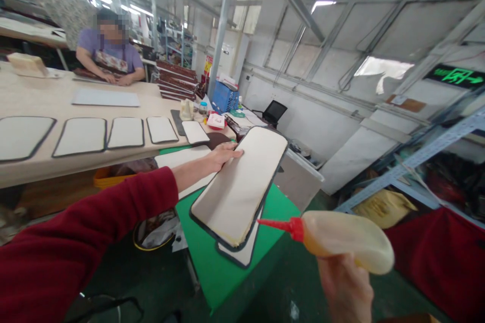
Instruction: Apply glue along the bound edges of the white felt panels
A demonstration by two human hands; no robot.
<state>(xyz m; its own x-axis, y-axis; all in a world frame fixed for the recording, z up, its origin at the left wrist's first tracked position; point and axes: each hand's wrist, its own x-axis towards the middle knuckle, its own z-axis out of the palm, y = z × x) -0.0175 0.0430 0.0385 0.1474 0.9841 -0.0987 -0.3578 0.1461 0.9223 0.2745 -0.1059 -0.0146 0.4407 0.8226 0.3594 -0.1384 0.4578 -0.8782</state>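
My left hand (223, 156) grips the long left edge of a white rounded panel (242, 181) with a dark border, fingertips lying on its face. The panel is tilted above a green tabletop (223, 277). A yellowish strip, perhaps glue, shows along its near right corner. My right hand (346, 282) is closed around a translucent squeeze bottle (344, 237) holding yellowish liquid. Its red nozzle (278, 223) points left, close to the panel's right edge. Beneath the held panel, a second white panel (244, 252) is partly hidden.
Several similar panels (127, 132) lie in a row on the long beige table (151, 106). A co-worker (109, 55) sits behind it, hands on dark pieces. A blue crate (225, 97) stands beyond. At right are a metal shelf (417, 161) and red cloth (443, 257).
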